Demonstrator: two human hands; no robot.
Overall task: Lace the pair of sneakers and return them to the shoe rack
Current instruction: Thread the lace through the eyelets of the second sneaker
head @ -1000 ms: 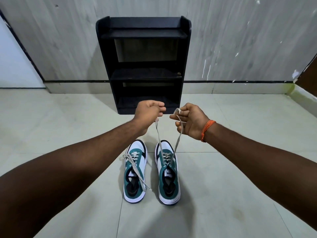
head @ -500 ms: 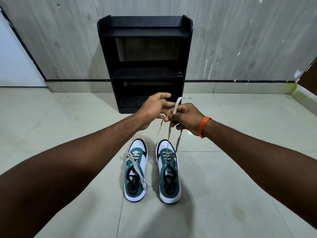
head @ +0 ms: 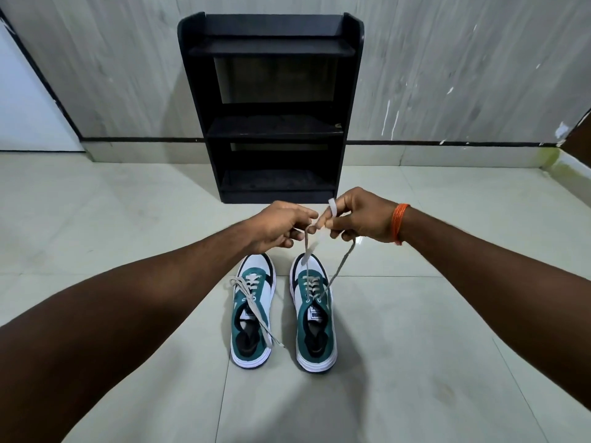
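**Entry: right sneaker, lace ends being tied; knot not yet formed**

- L hand (head: 281, 228): closed, pinching one end of the grey lace (head: 339, 270). Has dropped slightly vs half a sec ago and sits a bit apart from the other hand, fingertips nearly touching it.
- R hand (head: 361, 215): closed on the other end; a short white-tipped bit sticks up above the fingers. Orange wrist thread (head: 399, 222) on that arm.
- Change: a sec ago hands were apart, ends pulled up taut; then brought together; now one strand hangs in a slack curve under the R hand. Reads as ends being crossed/looped, i.e. start of the bow. Judgement only.
- Right sneaker (head: 315, 318): teal/white, on tile floor (head: 447, 346), eyelets threaded, ends up in the hands.
- Left sneaker (head: 254, 314): just beside it, laced, ends lying loose across the shoe, not tied.
- Shoe rack (head: 271, 110): black, against wall beyond the hands; no shoes visible on its shelves.
- Remaining: finish this bow, left lace probably needs tying, both shoes to rack.
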